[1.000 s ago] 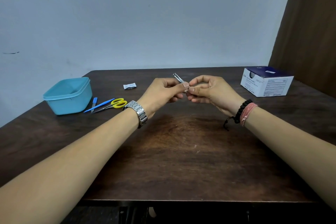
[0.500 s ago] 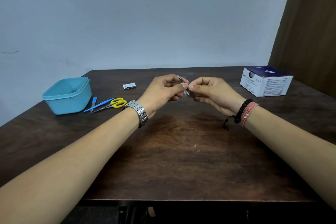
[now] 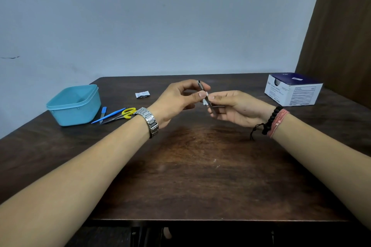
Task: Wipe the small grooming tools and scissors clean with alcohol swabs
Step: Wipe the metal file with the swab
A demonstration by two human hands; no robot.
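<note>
Both hands hide most of the metal tool and swab.

**Layout of the table**

The table fills the lower half of the frame. At the left sits a tub; just right of it lie a small file, a stick tool and scissors, close together. Behind these, toward centre, lies a swab packet. A swab box stands at the far right. Mid-frame, above the table, the left hand and right hand meet on a metal tool and a swab.
</note>
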